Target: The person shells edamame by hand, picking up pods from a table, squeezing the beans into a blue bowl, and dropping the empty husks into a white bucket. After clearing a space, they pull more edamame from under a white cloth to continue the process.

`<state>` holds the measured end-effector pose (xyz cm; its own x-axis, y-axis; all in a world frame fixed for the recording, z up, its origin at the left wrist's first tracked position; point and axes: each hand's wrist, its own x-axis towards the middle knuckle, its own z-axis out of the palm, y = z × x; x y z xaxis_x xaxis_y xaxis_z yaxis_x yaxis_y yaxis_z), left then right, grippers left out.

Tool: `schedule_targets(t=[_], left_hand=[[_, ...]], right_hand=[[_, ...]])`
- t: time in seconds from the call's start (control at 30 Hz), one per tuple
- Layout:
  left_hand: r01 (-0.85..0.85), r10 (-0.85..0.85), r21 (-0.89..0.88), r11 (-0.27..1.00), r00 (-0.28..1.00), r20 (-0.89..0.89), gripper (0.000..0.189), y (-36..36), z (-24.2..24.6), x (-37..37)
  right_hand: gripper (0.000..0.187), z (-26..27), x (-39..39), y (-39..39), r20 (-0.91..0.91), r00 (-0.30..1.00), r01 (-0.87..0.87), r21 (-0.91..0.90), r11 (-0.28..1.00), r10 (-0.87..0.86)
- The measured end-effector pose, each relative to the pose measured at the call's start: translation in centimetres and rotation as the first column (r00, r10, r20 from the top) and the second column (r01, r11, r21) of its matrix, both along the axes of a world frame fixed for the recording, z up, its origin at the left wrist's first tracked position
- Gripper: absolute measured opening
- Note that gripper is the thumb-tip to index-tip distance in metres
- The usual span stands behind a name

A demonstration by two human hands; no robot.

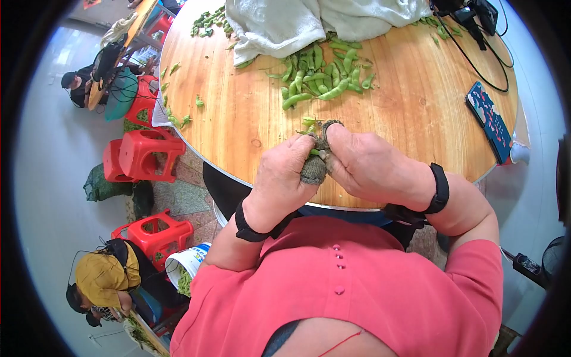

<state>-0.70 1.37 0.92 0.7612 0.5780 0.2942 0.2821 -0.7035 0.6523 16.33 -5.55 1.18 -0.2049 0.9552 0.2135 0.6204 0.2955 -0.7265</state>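
Note:
My left hand [285, 169] and my right hand [368, 163] meet over the near edge of the round wooden table [218, 129]. Dark knitted covers wrap some of their fingertips. Between the fingers a small piece of green bean pod [315, 152] shows, gripped by my left hand; my right fingertips press against it, and what they hold is hidden. Just beyond the hands lie a few small green pods [308, 121]. Farther off, a pile of green soybean pods [319, 76] rests against a white towel [279, 26].
A patterned phone case [488, 121] and black cables [468, 58] lie at the right. Shelled green beans [207, 22] sit at the far left. Red plastic stools [154, 154], a white bucket [194, 259] and a person in a yellow top [105, 274] are at the left.

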Motion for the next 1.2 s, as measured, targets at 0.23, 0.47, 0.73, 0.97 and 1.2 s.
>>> schedule_targets(t=[0.23,0.47,0.73,0.97,1.2], left_hand=[[0.083,0.155,-0.751,0.656,0.958,0.241,0.020,-0.7,0.0,-0.5],[0.157,0.003,-0.781,0.605,0.980,0.199,0.020,-0.4,0.6,-0.8],[0.127,-0.019,-0.648,0.751,0.985,0.172,0.017,-0.4,0.4,-1.0],[0.200,-0.100,-0.431,0.880,0.965,0.243,0.008,-0.1,-0.7,-0.7],[0.381,0.224,-0.923,-0.053,0.905,0.361,0.018,0.3,-0.3,-2.2]], right_hand=[[0.016,0.0,-0.2,0.0,-0.041,0.999,0.030,0.185,0.982,-0.023],[0.018,2.0,1.9,0.9,-0.224,0.975,-0.025,-0.095,0.995,0.003],[0.020,3.6,1.7,0.5,-0.366,0.931,-0.136,-0.350,0.927,-0.001],[0.015,1.2,1.0,0.5,-0.264,0.952,-0.148,0.036,0.988,0.152],[0.017,2.3,2.1,1.0,-0.267,0.963,-0.035,-0.228,0.973,-0.028]])
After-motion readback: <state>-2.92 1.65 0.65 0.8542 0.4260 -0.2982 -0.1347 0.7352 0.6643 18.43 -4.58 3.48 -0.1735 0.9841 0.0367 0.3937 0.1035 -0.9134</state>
